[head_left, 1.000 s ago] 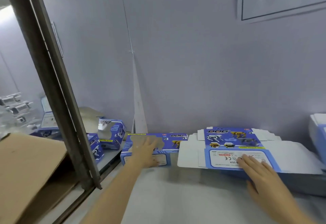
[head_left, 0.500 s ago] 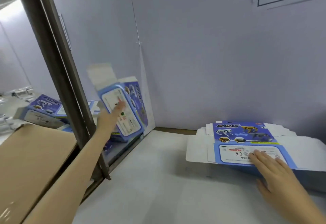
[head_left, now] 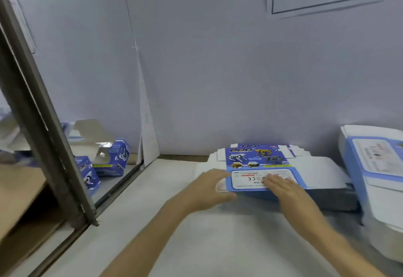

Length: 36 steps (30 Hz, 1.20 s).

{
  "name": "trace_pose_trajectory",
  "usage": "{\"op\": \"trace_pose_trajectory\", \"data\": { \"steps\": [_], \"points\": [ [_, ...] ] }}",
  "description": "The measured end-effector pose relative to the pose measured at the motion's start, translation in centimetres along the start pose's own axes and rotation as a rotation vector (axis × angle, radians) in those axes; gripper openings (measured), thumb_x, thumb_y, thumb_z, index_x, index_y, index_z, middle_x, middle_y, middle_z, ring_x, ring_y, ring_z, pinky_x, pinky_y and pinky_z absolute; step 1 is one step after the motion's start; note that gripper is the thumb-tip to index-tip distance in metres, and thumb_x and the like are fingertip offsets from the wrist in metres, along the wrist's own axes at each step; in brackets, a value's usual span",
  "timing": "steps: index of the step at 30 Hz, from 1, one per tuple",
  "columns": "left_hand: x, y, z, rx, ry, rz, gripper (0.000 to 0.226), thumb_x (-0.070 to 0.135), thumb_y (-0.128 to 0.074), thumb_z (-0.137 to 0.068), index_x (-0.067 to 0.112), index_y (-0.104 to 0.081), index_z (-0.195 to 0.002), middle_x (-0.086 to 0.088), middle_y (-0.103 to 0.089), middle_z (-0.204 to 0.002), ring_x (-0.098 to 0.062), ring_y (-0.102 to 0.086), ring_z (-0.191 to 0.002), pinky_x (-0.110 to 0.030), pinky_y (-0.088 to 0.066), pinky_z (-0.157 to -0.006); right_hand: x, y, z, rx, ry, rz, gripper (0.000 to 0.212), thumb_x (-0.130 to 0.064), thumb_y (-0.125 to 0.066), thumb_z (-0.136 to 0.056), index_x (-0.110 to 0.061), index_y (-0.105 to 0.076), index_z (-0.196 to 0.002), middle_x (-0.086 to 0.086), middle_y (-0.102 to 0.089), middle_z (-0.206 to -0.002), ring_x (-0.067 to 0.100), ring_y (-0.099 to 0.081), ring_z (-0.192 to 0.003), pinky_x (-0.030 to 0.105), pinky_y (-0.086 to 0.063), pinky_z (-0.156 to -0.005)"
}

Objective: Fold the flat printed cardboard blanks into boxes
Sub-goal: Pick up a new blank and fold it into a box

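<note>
A stack of flat blue printed blanks [head_left: 257, 161] with dog pictures lies on the white table [head_left: 165, 215] against the back wall. My right hand [head_left: 283, 187] lies flat on the top blank's white label panel, fingers straight. My left hand [head_left: 207, 187] is at the stack's left front corner, its fingers reaching onto the top blank's left edge; whether it grips the edge is not clear. Folded blue boxes [head_left: 117, 159] lie beyond the metal post on the left.
A slanted metal post [head_left: 43, 115] divides the table from the left area, where a brown carton [head_left: 19, 191] sits. A second tall pile of blanks [head_left: 379, 167] stands at the right edge. A sign hangs on the grey wall [head_left: 218, 69].
My left hand tossed a folded box past the post to the left, then swung back to the blank stack's left corner. My right hand stayed on the top blank.
</note>
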<state>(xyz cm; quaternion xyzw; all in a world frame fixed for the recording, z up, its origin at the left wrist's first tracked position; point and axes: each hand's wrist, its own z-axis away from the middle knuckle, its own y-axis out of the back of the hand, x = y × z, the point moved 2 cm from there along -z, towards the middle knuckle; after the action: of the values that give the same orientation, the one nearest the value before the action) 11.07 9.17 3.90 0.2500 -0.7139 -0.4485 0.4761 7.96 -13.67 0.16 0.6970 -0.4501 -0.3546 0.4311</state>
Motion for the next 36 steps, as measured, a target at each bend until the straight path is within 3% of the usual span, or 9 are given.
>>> {"op": "trace_pose_trajectory", "data": {
  "steps": [5,12,14,17,20,24,30,33,36],
  "points": [
    [5.9,-5.5,-0.7,0.106,-0.153,-0.340,0.049,0.021,-0.048,-0.098,0.013,-0.037,-0.144,-0.007,-0.033,-0.153,-0.019,-0.027,-0.141,-0.035,-0.020,-0.114,-2.3,0.6,2.1,0.240,0.147,-0.074,0.065,0.008,-0.089,-0.044,-0.006,-0.075,-0.106,0.008,-0.072,-0.111,0.024,-0.073,-0.094,0.039,-0.057,-0.076],
    [8.2,-2.4,0.5,0.521,-0.365,-0.244,0.038,-0.004,-0.053,-0.080,0.007,-0.070,-0.113,-0.010,-0.071,-0.111,-0.023,-0.070,-0.099,-0.031,-0.056,-0.082,-2.3,4.3,3.8,0.587,0.078,-0.109,0.054,0.018,-0.064,-0.070,0.002,-0.064,-0.122,0.018,-0.059,-0.131,0.032,-0.054,-0.126,0.048,-0.040,-0.106],
    [9.1,1.2,1.6,0.807,-0.371,-0.248,0.029,-0.002,-0.055,-0.074,0.005,-0.075,-0.095,-0.008,-0.073,-0.077,-0.024,-0.068,-0.060,-0.027,-0.053,-0.048,-2.3,6.0,4.7,0.691,0.039,-0.227,0.060,0.013,-0.054,-0.077,0.000,-0.050,-0.136,0.016,-0.046,-0.144,0.026,-0.035,-0.139,0.039,-0.029,-0.114],
    [10.5,6.0,3.2,1.078,-0.240,-0.024,0.015,0.010,-0.055,-0.091,0.004,-0.067,-0.088,-0.006,-0.056,-0.057,-0.021,-0.043,-0.048,-0.024,-0.037,-0.046,-2.8,8.8,5.2,0.819,-0.152,-0.526,0.062,0.006,-0.054,-0.087,-0.015,-0.033,-0.142,-0.004,-0.036,-0.147,0.001,-0.030,-0.136,0.008,-0.020,-0.110],
    [11.5,7.5,4.4,1.016,-0.208,0.450,0.022,0.025,-0.047,-0.101,0.011,-0.060,-0.090,0.007,-0.058,-0.067,-0.008,-0.049,-0.059,-0.009,-0.038,-0.051,-3.2,10.3,5.0,0.745,-0.302,-0.893,0.057,-0.010,-0.056,-0.096,-0.034,-0.028,-0.140,-0.036,-0.036,-0.129,-0.031,-0.035,-0.112,-0.006,-0.032,-0.086],
    [11.4,5.1,4.8,0.839,-0.110,0.819,0.018,0.022,-0.048,-0.100,0.023,-0.057,-0.116,0.012,-0.071,-0.092,0.001,-0.068,-0.084,-0.014,-0.054,-0.064,-3.1,10.8,5.1,0.609,-0.292,-1.302,0.025,-0.025,-0.053,-0.095,-0.035,-0.052,-0.118,-0.016,-0.068,-0.107,0.002,-0.067,-0.096,0.017,-0.055,-0.061],
    [9.1,2.9,3.5,0.481,-0.047,1.162,0.021,0.025,-0.051,-0.094,0.023,-0.066,-0.109,-0.002,-0.074,-0.097,-0.018,-0.068,-0.078,-0.023,-0.054,-0.059,-1.5,10.6,5.3,0.598,-0.418,-1.123,0.019,-0.028,-0.062,-0.090,-0.033,-0.056,-0.107,0.000,-0.063,-0.111,0.011,-0.068,-0.095,0.021,-0.056,-0.060],
    [8.5,2.2,3.1,0.481,0.048,1.063,0.027,0.030,-0.048,-0.098,0.026,-0.060,-0.121,0.003,-0.071,-0.107,-0.010,-0.066,-0.087,-0.016,-0.052,-0.060,-1.2,10.6,5.2,0.536,-0.401,-1.206,0.014,-0.022,-0.062,-0.090,-0.032,-0.056,-0.098,-0.002,-0.068,-0.106,0.007,-0.070,-0.089,0.019,-0.056,-0.057],
    [8.9,1.4,3.1,0.543,0.299,0.382,0.074,0.039,-0.057,-0.094,0.019,-0.018,-0.153,-0.007,-0.041,-0.147,-0.024,-0.047,-0.126,-0.028,-0.045,-0.094,-1.9,11.1,5.3,0.608,-0.308,-1.254,0.026,-0.011,-0.060,-0.091,-0.032,-0.059,-0.105,0.000,-0.072,-0.104,0.016,-0.072,-0.090,0.027,-0.059,-0.063]
  ]
}}
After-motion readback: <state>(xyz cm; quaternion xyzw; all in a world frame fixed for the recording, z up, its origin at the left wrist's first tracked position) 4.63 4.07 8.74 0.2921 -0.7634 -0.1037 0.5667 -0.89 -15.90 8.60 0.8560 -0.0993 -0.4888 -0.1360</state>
